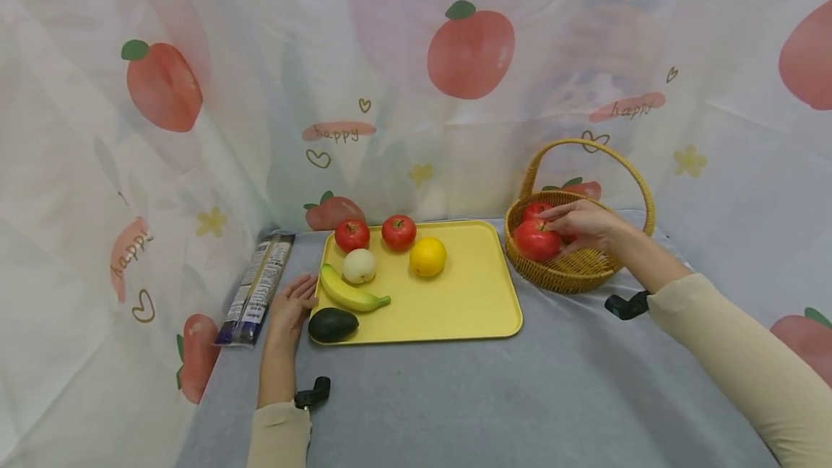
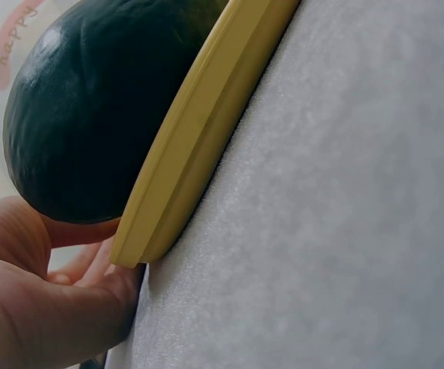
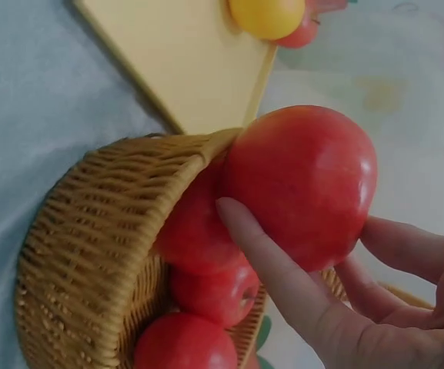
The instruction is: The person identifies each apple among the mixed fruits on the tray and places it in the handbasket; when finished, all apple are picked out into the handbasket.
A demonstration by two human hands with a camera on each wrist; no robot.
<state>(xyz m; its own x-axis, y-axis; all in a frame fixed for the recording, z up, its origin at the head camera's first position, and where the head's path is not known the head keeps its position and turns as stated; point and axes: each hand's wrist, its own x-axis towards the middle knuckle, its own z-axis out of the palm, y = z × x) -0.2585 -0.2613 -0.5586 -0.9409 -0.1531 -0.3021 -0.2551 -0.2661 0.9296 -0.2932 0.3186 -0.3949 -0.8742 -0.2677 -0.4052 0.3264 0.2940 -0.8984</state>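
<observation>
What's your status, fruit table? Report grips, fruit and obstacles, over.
Right grip holding red fruit at basket. Left grip at left edge of yellow tray. Handle arches above basket, possible snag.

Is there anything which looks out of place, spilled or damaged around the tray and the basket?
Nothing looks spilled or visibly damaged; the wicker basket stands upright and the yellow tray lies flat. Only the avocado looks slightly odd: it sits at the tray's near left corner and seems to overhang the rim.
</observation>
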